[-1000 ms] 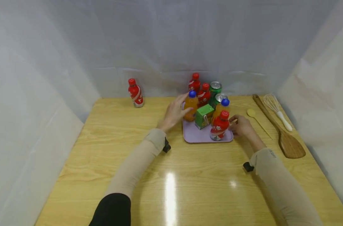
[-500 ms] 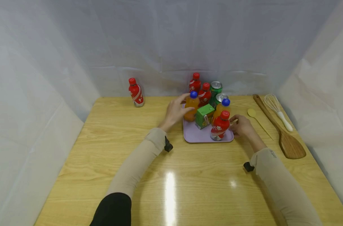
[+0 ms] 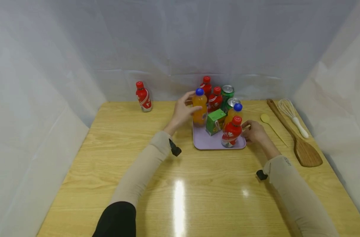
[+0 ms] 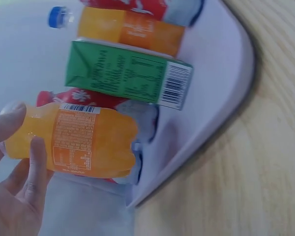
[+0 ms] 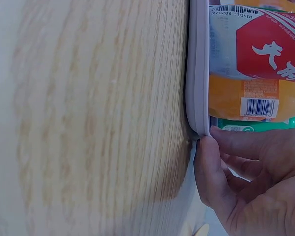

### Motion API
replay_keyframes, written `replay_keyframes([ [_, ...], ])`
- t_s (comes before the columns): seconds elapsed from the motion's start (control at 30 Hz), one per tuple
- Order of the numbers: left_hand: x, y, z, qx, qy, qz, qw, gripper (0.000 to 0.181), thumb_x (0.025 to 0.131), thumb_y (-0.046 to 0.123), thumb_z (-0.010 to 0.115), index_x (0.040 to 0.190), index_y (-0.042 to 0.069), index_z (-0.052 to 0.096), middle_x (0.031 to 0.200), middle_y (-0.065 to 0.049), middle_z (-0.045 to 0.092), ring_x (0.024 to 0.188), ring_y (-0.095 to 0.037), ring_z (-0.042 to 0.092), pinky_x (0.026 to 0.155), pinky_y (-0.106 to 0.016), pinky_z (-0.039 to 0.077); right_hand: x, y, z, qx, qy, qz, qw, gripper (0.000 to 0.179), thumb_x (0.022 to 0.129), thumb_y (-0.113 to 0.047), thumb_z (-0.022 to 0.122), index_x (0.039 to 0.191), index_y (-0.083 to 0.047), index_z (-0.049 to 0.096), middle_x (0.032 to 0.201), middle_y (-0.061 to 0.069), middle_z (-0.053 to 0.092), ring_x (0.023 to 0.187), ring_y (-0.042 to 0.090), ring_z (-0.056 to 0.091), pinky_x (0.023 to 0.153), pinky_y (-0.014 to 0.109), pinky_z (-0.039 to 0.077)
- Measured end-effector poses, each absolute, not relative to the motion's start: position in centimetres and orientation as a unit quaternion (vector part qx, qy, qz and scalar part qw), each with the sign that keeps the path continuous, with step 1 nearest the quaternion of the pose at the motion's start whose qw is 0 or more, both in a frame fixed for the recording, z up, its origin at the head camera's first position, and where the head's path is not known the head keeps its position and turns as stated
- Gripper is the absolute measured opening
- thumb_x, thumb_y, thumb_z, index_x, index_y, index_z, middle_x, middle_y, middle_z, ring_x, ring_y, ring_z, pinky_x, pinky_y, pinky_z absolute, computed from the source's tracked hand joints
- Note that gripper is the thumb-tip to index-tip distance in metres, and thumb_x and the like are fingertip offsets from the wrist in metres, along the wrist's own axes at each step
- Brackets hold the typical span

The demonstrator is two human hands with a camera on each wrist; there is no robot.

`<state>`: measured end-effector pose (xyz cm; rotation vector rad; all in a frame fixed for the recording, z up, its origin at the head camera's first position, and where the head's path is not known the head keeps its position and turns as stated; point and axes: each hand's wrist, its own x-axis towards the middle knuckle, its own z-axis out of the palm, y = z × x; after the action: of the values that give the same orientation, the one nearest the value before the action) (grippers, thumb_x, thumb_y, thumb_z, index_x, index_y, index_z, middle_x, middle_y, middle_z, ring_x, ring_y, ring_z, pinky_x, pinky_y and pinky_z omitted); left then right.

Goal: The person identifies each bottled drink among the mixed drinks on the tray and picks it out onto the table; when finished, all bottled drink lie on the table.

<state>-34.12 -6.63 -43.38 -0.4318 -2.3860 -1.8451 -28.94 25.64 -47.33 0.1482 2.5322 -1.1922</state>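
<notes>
Red-capped red plastic bottle with silvery base (image 3: 144, 98): upright on the wooden worktop (image 3: 132, 141), well left of the left hand.

Left hand (image 3: 181, 113): thumb and fingers around the upper part of a blue-capped orange plastic bottle (image 3: 199, 113). Bottle upright, base seemingly above the lilac rectangular tray (image 3: 206, 142); best kept vertical and firmly gripped.

Green box-shaped drink carton (image 3: 215, 122): between the hands, just beside the held bottle; a sideways swing could knock it. Two red bottles (image 3: 214, 103) and green metal cans (image 3: 226, 94): beyond it; wide clearance advisable.

Second orange bottle (image 3: 234, 113) and front red bottle (image 3: 231, 133): just left of the right hand.

Right hand (image 3: 253, 132): pinches the tray's right rim, by its near corner; even hold should prevent tilting.

Yellow spoon (image 3: 265, 118), brown wooden spatula (image 3: 307, 154), white whisk (image 3: 293, 117): right of the right hand.
</notes>
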Motion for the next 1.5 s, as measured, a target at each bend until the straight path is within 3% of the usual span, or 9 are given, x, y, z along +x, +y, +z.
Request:
replay_keyframes([
  [0.17,-34.1,-7.3,-42.3,-0.12,-0.754,-0.646,0.015,0.066,0.093,0.015,0.082,0.153,0.017,0.054,0.143,-0.017,0.063,0.127,-0.036,0.066,0.074,-0.036,0.067,-29.0,25.9,-47.3,0.054,0.89,-0.419,0.17,0.04,0.099,0.0,0.064,0.136,0.008,0.05,0.102,0.021,0.061,0.082,0.022,0.071,0.065,0.035,0.065],
  [0.3,-34.3,-7.9,-41.5,-0.12,-0.727,-0.676,0.004,0.067,0.094,0.015,0.08,0.155,0.017,0.052,0.144,-0.019,0.062,0.126,-0.038,0.066,0.068,-0.029,0.065,-28.9,26.0,-47.4,0.054,0.892,-0.417,0.167,0.04,0.098,0.0,0.064,0.135,0.007,0.051,0.1,0.019,0.06,0.081,0.022,0.071,0.064,0.034,0.065],
  [0.67,-35.2,-10.9,-39.8,-0.092,-0.701,-0.707,0.017,0.066,0.095,0.011,0.078,0.155,0.018,0.052,0.149,-0.018,0.058,0.13,-0.036,0.063,0.071,-0.024,0.064,-28.9,26.2,-47.1,0.055,0.895,-0.411,0.164,0.038,0.099,-0.001,0.063,0.134,0.006,0.051,0.102,0.02,0.061,0.08,0.02,0.071,0.063,0.033,0.064],
  [0.97,-35.9,-14.2,-39.4,-0.062,-0.708,-0.702,0.048,0.065,0.095,0.011,0.079,0.153,0.021,0.053,0.149,-0.015,0.059,0.133,-0.034,0.063,0.08,-0.029,0.066,-28.8,26.2,-47.0,0.052,0.893,-0.415,0.164,0.037,0.098,0.0,0.064,0.133,0.006,0.052,0.099,0.017,0.061,0.077,0.017,0.071,0.063,0.032,0.064],
  [1.3,-37.1,-16.9,-40.3,-0.018,-0.709,-0.701,0.077,0.065,0.095,0.007,0.078,0.153,0.022,0.052,0.154,-0.012,0.056,0.138,-0.033,0.058,0.076,-0.023,0.065,-29.0,26.1,-46.7,0.054,0.887,-0.417,0.191,0.042,0.101,0.0,0.063,0.14,0.006,0.048,0.108,0.022,0.059,0.088,0.025,0.071,0.069,0.034,0.066],
  [1.5,-37.4,-17.9,-41.3,0.016,-0.743,-0.662,0.091,0.07,0.096,0.007,0.077,0.158,0.024,0.048,0.159,-0.011,0.051,0.144,-0.03,0.052,0.088,-0.03,0.065,-28.7,25.7,-46.9,0.048,0.888,-0.414,0.194,0.042,0.101,0.0,0.061,0.141,0.007,0.047,0.108,0.023,0.058,0.085,0.024,0.07,0.068,0.033,0.065],
])
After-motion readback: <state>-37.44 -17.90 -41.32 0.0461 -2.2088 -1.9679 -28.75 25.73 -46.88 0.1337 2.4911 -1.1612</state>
